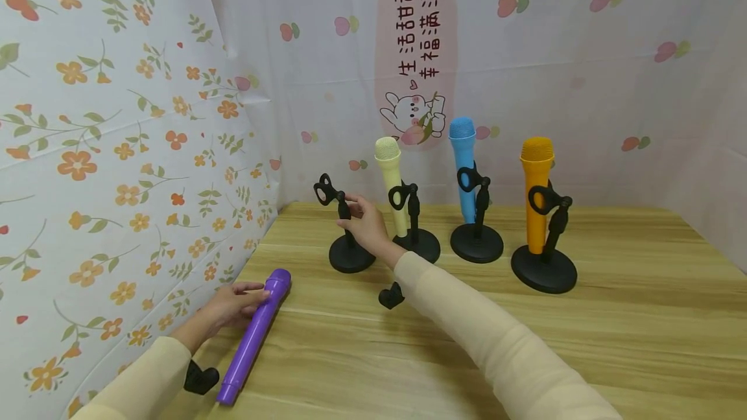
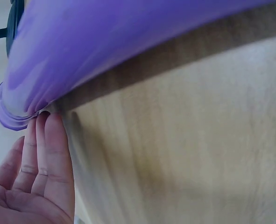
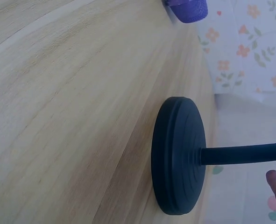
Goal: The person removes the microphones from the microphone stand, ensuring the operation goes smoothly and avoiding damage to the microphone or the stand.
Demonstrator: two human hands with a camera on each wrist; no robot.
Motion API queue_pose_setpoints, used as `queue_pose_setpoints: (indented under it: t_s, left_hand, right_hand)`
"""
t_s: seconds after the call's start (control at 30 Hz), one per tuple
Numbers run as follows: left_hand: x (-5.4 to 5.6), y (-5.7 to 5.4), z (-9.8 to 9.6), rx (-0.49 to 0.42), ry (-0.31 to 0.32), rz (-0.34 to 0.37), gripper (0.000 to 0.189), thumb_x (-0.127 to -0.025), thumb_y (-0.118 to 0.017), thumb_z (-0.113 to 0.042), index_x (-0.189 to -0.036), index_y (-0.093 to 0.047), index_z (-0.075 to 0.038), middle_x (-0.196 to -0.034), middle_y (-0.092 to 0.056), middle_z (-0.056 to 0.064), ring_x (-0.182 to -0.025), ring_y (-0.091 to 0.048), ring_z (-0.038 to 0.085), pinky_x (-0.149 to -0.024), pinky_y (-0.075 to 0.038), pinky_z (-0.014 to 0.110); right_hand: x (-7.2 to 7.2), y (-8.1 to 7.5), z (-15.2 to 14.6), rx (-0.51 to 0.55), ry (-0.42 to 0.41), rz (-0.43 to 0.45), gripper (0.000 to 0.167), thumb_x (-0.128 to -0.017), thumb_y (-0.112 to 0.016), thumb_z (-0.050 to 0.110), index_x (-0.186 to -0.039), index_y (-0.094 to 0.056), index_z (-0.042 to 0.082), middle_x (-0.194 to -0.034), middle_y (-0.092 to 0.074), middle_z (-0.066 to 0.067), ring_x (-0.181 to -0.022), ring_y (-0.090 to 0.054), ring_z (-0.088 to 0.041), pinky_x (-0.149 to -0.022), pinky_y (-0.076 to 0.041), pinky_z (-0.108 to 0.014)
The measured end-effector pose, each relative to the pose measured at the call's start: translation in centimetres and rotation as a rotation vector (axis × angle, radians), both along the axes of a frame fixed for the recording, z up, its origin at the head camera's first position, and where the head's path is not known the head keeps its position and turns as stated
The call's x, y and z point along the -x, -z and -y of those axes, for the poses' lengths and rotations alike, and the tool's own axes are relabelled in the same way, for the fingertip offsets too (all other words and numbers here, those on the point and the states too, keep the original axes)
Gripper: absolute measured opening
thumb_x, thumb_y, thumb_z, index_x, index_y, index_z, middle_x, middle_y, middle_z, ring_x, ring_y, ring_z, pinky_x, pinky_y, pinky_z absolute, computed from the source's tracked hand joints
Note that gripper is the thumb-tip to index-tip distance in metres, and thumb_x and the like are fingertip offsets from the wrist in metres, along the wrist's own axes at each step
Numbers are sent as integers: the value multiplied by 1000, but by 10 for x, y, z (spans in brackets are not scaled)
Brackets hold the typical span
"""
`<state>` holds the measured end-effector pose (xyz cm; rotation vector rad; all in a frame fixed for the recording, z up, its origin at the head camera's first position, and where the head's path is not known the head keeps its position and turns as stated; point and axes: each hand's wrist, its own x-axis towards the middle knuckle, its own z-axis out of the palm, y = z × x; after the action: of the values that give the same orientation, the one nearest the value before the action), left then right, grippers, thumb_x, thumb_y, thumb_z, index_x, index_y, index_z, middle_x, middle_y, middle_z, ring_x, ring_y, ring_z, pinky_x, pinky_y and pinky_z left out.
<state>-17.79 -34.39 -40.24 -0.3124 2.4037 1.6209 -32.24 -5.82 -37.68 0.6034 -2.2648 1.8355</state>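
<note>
My left hand (image 1: 230, 306) pinches a purple microphone (image 1: 253, 342) near its head, at the left of the wooden table. In the left wrist view the fingers (image 2: 56, 154) reach under the collar, and the purple body (image 2: 105, 37) slants across the top. Farther back, my right hand (image 1: 367, 225) grips the upper post of a black microphone stand (image 1: 350, 256), whose clip holder is vacant. The right wrist view shows that stand's round base (image 3: 177, 156) upright on the table, with fingertips (image 3: 273, 179) close by the post at the right edge.
To the right stand three more black stands, beside a pale yellow microphone (image 1: 388, 164), a blue microphone (image 1: 463, 141) and an orange microphone (image 1: 535, 180), all upright. A floral cloth (image 1: 128, 148) hangs along the left side. Another printed cloth (image 1: 554, 83) covers the back.
</note>
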Motion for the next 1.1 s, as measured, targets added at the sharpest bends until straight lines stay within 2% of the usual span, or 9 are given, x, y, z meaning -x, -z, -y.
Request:
queue_pose_setpoints:
  t_s: [0.2,0.37,0.67,0.8,1.1]
  left_hand:
    - [2,-7,4,6,-11,-15,67,-93,-68,-28,-140,-39,10,-117,-65,20,-104,-64,30,-80,-56,46]
    - [2,-18,4,8,12,-33,66,-95,-64,-27,-142,-36,12,-121,-63,22,-105,-63,32,-83,-54,46]
    - [9,-31,-2,18,41,-92,74,-96,-62,-38,-146,-32,7,-139,-46,30,-116,-56,38,-85,-54,43]
    - [14,-36,-6,2,34,-115,75,-95,-62,-41,-147,-32,4,-141,-44,28,-118,-55,36,-86,-54,41]
    - [24,-44,-25,-65,47,-165,70,-95,-63,-36,-147,-36,1,-140,-46,27,-120,-54,37,-89,-52,41]
  right_hand:
    - [-2,1,-7,-6,-5,-11,54,-85,-76,7,-134,-54,8,-120,-62,-10,-115,-60,-25,-90,-51,-33]
    - [-6,3,-13,-13,-26,6,52,-86,-74,6,-134,-54,7,-123,-60,-13,-117,-58,-27,-92,-51,-35]
    - [-15,10,-25,-42,-49,-5,51,-86,-74,3,-133,-55,8,-126,-60,-15,-116,-59,-29,-94,-50,-37]
    - [-19,12,-33,-39,-73,-6,51,-86,-74,3,-133,-55,7,-125,-60,-17,-116,-58,-33,-93,-50,-38]
    - [-25,20,-58,-49,-97,-7,50,-85,-75,6,-132,-58,15,-123,-62,-10,-114,-60,-29,-88,-53,-36]
